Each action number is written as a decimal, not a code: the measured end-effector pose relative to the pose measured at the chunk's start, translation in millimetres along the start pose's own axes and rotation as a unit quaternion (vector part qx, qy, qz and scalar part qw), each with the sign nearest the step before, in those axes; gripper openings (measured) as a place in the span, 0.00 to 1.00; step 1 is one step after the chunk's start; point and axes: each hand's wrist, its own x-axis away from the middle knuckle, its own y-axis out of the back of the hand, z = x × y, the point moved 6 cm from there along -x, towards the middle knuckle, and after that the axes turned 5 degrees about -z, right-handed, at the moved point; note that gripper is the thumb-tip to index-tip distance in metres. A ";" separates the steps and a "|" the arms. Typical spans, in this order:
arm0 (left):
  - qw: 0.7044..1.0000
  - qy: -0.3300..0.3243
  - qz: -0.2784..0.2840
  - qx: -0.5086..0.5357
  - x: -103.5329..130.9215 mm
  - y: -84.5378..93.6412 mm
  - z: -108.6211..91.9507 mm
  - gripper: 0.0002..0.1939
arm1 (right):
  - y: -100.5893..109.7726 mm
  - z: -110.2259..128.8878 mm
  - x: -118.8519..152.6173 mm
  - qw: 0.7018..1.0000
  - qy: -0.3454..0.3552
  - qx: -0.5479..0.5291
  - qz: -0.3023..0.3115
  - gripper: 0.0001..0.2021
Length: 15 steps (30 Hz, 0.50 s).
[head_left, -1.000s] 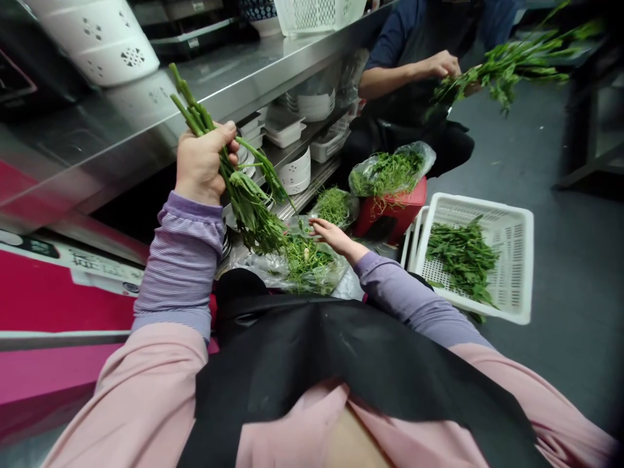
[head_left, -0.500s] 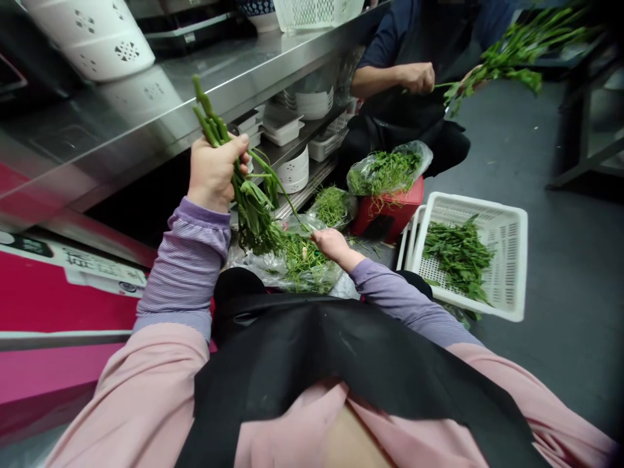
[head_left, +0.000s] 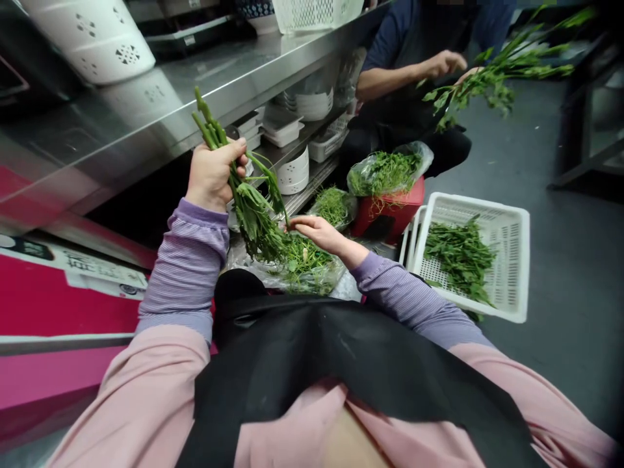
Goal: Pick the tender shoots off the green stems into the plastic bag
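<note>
My left hand point(head_left: 214, 170) is closed around a bunch of leafy greens point(head_left: 253, 214), with thick stalk ends sticking up above the fist and wilted leaves hanging below. My right hand point(head_left: 319, 233) reaches in from the right, its fingers stretched out and their tips at a thin stem hanging from the bunch. Whether the fingertips touch that stem is hard to see. Under both hands lies an open clear plastic bag point(head_left: 324, 276) with loose green trimmings point(head_left: 305, 253) on it.
A white slotted basket point(head_left: 517, 260) with cut greens point(head_left: 461, 257) stands on the floor at right. Beyond, a bag of trimmings point(head_left: 387, 170) rests on a red stool point(head_left: 375, 218). A co-worker point(head_left: 414, 71) handles another bunch of greens. A steel counter point(head_left: 205, 84) runs along the left.
My right hand has moved left toward the bunch, its fingers straightening from a pinch on a thin stem. My left hand has barely moved. The co-worker's hand has lifted and shifted right.
</note>
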 end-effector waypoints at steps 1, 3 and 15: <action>1.000 0.004 0.002 0.003 0.5 -1.2 2.0 0.13 | -5.0 3.8 2.5 1.000 -0.008 -0.027 0.002 0.13; 1.000 0.010 0.002 0.008 1.0 -2.5 5.4 0.13 | -12.1 6.1 8.8 0.998 -0.023 -0.066 -0.002 0.10; 0.998 0.017 0.016 -0.050 7.1 3.4 20.8 0.15 | 3.1 -6.2 34.9 0.959 -0.079 -0.203 -0.179 0.10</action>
